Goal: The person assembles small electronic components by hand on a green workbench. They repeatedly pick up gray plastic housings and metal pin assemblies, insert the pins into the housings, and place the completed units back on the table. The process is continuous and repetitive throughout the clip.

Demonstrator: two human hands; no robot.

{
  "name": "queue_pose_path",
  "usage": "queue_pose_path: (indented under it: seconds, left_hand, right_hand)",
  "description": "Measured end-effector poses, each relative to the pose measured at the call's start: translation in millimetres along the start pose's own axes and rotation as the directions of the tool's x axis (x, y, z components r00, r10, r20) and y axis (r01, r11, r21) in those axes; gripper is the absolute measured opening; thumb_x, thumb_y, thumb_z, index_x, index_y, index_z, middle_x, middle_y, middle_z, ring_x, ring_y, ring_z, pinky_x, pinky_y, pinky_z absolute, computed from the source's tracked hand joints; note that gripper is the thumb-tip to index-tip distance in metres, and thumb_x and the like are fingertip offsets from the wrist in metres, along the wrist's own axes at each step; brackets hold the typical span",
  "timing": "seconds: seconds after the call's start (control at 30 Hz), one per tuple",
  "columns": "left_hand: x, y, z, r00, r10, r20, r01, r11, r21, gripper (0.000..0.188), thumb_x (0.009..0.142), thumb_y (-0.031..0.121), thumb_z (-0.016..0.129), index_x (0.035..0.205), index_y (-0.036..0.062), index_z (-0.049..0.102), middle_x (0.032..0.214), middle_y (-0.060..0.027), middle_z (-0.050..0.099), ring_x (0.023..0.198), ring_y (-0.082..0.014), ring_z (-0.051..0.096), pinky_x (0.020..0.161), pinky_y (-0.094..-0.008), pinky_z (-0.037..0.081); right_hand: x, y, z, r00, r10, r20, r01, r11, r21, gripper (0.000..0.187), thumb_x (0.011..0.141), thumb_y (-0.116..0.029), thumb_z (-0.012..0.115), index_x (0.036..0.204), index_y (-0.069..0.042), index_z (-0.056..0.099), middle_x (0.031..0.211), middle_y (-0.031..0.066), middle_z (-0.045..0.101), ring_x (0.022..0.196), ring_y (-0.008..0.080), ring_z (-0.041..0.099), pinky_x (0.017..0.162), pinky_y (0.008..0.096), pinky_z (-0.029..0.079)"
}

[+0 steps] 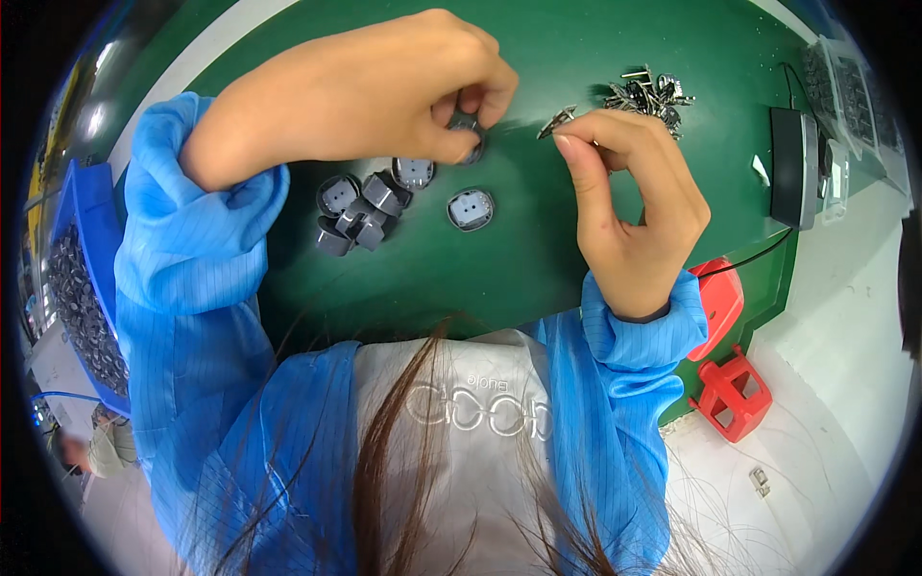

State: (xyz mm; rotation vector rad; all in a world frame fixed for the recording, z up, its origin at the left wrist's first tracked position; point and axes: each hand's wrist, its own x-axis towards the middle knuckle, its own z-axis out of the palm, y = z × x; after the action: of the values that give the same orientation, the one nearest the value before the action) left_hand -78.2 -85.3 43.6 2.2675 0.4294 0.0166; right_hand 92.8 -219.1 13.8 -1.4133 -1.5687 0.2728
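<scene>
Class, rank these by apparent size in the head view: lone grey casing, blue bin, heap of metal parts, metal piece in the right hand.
1. Blue bin
2. Heap of metal parts
3. Lone grey casing
4. Metal piece in the right hand

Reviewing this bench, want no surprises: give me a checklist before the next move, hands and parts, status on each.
1. Left hand has a grip on a dark casing: ok, held between thumb and fingers.
2. Right hand has a grip on a small metal fitting: ok, pinched at the fingertips.
3. Held parts apart: ok, green table shows between them.
4. Facing of the held casing: cannot tell, fingers cover much of it.
5. Single loose casing lying clear of the casing cluster: ok, grey inside up.
6. Pile of metal fittings sorted: not ok, jumbled together.
</scene>
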Motion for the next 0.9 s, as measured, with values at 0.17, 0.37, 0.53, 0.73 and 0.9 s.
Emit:
queue_pose_path:
  seconds: [0.17, 0.37, 0.53, 0.73, 0.9]
  left_hand:
    - [5, -5, 5, 0.976, -0.107, -0.19, 0.105, 0.994, -0.022, 0.021, 0.075, 0.0, 0.072, 0.093, 0.0001, 0.063, 0.091, -0.008, 0.059, 0.072, -0.0201, 0.058, 0.06, -0.0302, 0.049]
    - [-1, 24, -17, 0.996, 0.026, -0.087, -0.006, 0.974, 0.227, 0.029, 0.083, 0.009, 0.072, 0.109, -0.0011, 0.061, 0.098, -0.0102, 0.064, 0.083, -0.0166, 0.062, 0.07, -0.0265, 0.051]
    - [10, -16, -5, 0.985, 0.148, -0.085, -0.144, 0.988, 0.052, 0.033, 0.068, -0.002, 0.077, 0.098, 0.0042, 0.065, 0.101, -0.004, 0.061, 0.089, -0.0175, 0.059, 0.068, -0.0265, 0.05]
    - [11, -4, 8, 0.992, -0.024, -0.125, -0.023, 0.933, -0.36, 0.026, 0.072, -0.008, 0.072, 0.096, -0.0005, 0.063, 0.09, -0.0067, 0.067, 0.084, -0.0134, 0.067, 0.073, -0.0261, 0.056]
    - [9, -2, 9, 0.992, -0.124, -0.036, 0.09, 0.866, -0.492, 0.025, 0.074, -0.01, 0.072, 0.096, -0.0021, 0.062, 0.083, -0.0071, 0.068, 0.076, -0.0106, 0.069, 0.07, -0.0229, 0.056]
  right_hand:
    - [1, -8, 5, 0.984, 0.181, -0.001, -0.18, 0.978, 0.104, 0.015, 0.079, 0.005, 0.074, 0.09, -0.002, 0.068, 0.08, 0.0068, 0.064, 0.065, 0.0167, 0.062, 0.057, 0.0262, 0.05]
    - [-2, 5, 4, 0.996, 0.056, -0.071, -0.06, 0.997, -0.054, 0.021, 0.079, 0.008, 0.071, 0.095, -0.005, 0.069, 0.082, 0.0076, 0.062, 0.068, 0.0188, 0.062, 0.06, 0.0287, 0.05]
    - [1, 6, 6, 0.998, -0.061, -0.018, 0.059, 0.992, -0.114, 0.023, 0.08, 0.007, 0.07, 0.098, -0.007, 0.07, 0.089, 0.0078, 0.062, 0.074, 0.0219, 0.062, 0.062, 0.031, 0.05]
    - [3, 8, 12, 0.997, -0.063, -0.053, 0.06, 0.996, -0.068, 0.021, 0.078, 0.006, 0.072, 0.096, -0.006, 0.069, 0.088, 0.0086, 0.065, 0.075, 0.0234, 0.064, 0.064, 0.0324, 0.052]
    - [3, 9, 11, 0.985, -0.124, -0.118, 0.121, 0.992, -0.039, 0.017, 0.076, 0.005, 0.075, 0.089, -0.003, 0.068, 0.084, 0.009, 0.067, 0.073, 0.0237, 0.066, 0.063, 0.0316, 0.053]
